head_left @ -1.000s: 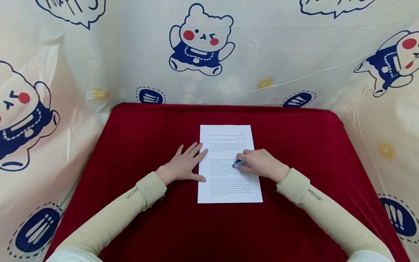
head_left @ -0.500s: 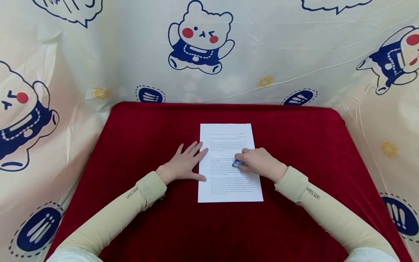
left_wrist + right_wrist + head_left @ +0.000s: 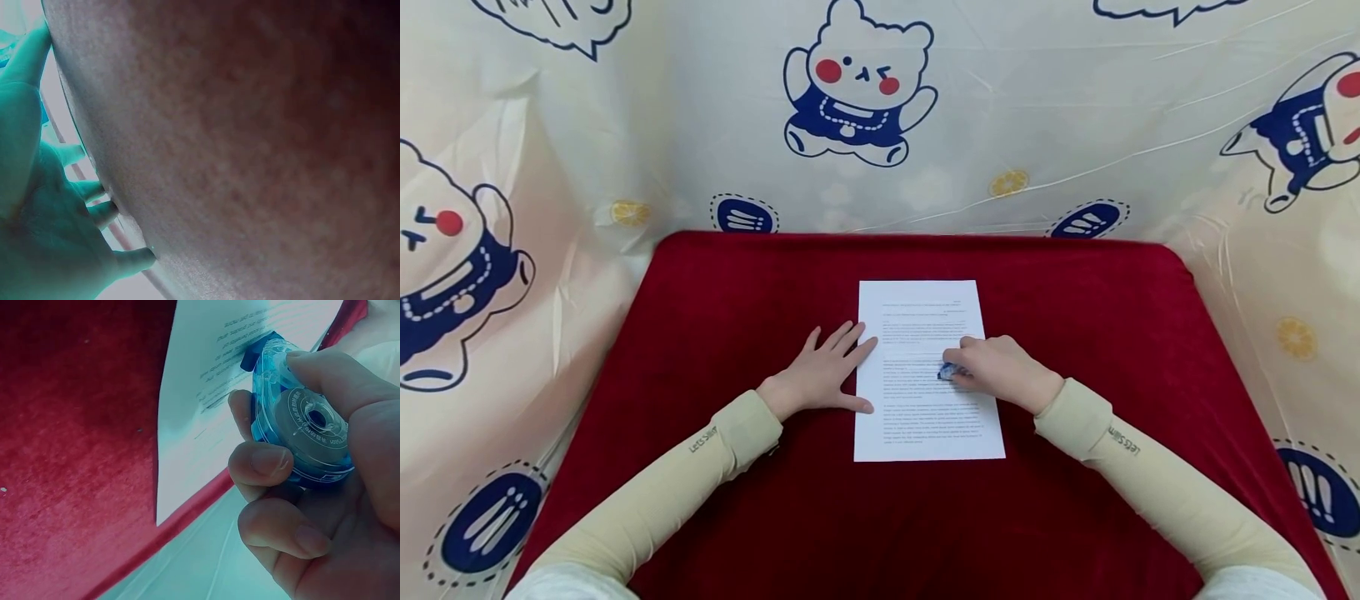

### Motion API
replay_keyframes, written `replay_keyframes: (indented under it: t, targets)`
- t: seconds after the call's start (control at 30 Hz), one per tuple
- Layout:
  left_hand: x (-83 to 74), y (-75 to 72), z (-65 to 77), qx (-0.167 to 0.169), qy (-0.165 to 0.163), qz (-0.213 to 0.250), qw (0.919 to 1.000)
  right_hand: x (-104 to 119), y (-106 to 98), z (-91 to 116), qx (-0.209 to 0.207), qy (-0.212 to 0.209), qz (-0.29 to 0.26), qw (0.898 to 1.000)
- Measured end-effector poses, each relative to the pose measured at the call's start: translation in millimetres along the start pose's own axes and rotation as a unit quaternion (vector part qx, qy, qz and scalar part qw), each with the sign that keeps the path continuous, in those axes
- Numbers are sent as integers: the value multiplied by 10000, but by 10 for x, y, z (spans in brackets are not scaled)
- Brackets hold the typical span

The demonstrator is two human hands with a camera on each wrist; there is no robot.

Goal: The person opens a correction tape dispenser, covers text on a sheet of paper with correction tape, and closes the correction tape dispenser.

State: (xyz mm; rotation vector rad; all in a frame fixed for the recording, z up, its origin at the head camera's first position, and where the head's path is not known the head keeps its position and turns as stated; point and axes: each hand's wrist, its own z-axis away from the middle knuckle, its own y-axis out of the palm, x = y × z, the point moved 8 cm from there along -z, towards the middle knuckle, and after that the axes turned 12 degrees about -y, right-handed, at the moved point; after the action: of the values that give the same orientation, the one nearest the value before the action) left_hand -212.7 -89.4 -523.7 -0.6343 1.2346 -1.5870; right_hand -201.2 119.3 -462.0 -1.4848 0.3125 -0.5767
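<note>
A sheet of printed paper (image 3: pixel 917 300) lies flat on the red cloth. My right hand (image 3: pixel 1002 367) grips a blue, see-through correction tape (image 3: pixel 947 371) over the middle lines of text. In the right wrist view the correction tape (image 3: pixel 312 434) shows its round spool, with the thumb on one side and curled fingers around the other. Its tip points at the page. My left hand (image 3: pixel 816 375) rests with fingers spread, fingertips and thumb on the sheet's left edge. The left wrist view shows the left hand (image 3: pixel 44 225) from the palm side, mostly behind a large dark blur.
The red cloth (image 3: pixel 737 283) covers the table around the sheet. Behind and at both sides hangs a pale curtain (image 3: pixel 700 100) printed with cartoon bears and orange slices.
The right hand with the correction tape shifts slightly left along the text, then back a little to the right. The left hand stays in place on the paper. The head view tilts slightly.
</note>
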Motion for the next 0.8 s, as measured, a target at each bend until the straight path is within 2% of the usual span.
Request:
replay_keyframes:
  t: [0.47, 0.8]
  targets:
    - [-5, -1, 19, 58, 1, 7, 10000, -104, 19, 146, 83, 226, -91, 9997]
    - [-17, -44, 40, -65, 44, -34, 10000, -194, 25, 270, 55, 406, -210, 9989]
